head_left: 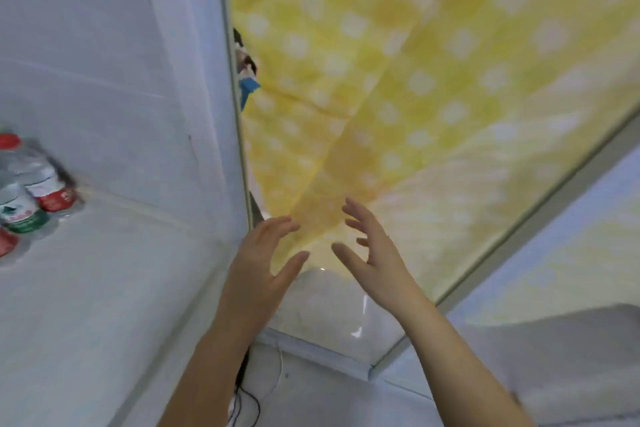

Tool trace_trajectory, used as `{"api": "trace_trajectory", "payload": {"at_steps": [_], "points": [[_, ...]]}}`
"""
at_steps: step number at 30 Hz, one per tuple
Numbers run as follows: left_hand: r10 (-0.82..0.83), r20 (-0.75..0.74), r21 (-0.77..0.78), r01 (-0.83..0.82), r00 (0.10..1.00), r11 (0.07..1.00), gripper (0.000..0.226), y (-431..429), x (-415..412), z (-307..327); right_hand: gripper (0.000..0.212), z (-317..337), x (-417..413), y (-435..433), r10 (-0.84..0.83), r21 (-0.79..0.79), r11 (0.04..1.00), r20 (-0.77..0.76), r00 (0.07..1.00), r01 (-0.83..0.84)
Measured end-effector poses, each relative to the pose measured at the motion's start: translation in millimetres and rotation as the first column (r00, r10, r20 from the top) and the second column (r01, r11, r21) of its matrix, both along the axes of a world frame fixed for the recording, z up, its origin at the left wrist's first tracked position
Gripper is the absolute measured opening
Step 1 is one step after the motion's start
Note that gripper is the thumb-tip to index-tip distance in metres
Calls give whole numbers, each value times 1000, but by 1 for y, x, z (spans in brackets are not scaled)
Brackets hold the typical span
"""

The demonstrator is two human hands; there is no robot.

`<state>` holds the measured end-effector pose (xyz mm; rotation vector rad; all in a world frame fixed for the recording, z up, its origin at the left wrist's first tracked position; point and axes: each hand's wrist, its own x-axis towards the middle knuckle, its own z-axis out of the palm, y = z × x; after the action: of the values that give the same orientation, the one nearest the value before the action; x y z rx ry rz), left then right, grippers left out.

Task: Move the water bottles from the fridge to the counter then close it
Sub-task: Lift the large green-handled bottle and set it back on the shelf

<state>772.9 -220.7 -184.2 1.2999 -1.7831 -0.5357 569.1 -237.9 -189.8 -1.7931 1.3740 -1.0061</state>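
Several clear water bottles (29,191) with red caps and red or green labels stand at the far left on a white counter (104,270). My left hand (259,267) and my right hand (370,253) are raised side by side in the lower middle. Both have spread fingers and hold nothing. They hover in front of a yellow cloth with white dots (433,80) that drapes over a white appliance top (332,315). The fridge's inside and door are not clearly visible.
A white tiled wall (104,45) rises behind the counter. A blue object (248,87) peeks out at the edge of the cloth. Black and white cables (249,399) hang below. A grey surface (571,357) lies at the lower right.
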Motion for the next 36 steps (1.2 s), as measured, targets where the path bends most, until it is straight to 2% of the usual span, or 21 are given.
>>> {"api": "trace_trajectory", "payload": {"at_steps": [5, 9, 14, 18, 23, 28, 31, 36], "points": [[-247, 18, -65, 248, 969, 967, 38, 12, -110, 12, 65, 17, -105, 61, -275, -16, 961, 73, 959, 277], [-467, 30, -141, 466, 884, 873, 35, 18, -206, 30, 62, 34, -186, 114, -512, -54, 854, 97, 853, 518], [-753, -8, -146, 745, 658, 652, 37, 33, -328, 45, 59, 51, -268, 183, -755, -94, 640, 109, 647, 762], [-892, -6, -169, 878, 453, 447, 37, 48, -421, 51, 58, 65, -323, 230, -886, -111, 451, 63, 459, 886], [-980, 24, -190, 963, 198, 190, 41, 62, -522, 65, 59, 84, -379, 269, -978, -155, 189, 63, 201, 970], [-999, 32, -264, 965, 3, -5, 34, 87, -608, 92, 55, 107, -426, 311, -997, -245, -45, 78, -26, 968], [-995, 40, -302, 948, -95, -103, 34, 114, -652, 111, 55, 122, -451, 341, -988, -293, -148, 78, -131, 945], [-973, 68, -354, 907, -221, -230, 34, 173, -721, 140, 55, 152, -496, 397, -961, -361, -276, 114, -252, 891]]}}
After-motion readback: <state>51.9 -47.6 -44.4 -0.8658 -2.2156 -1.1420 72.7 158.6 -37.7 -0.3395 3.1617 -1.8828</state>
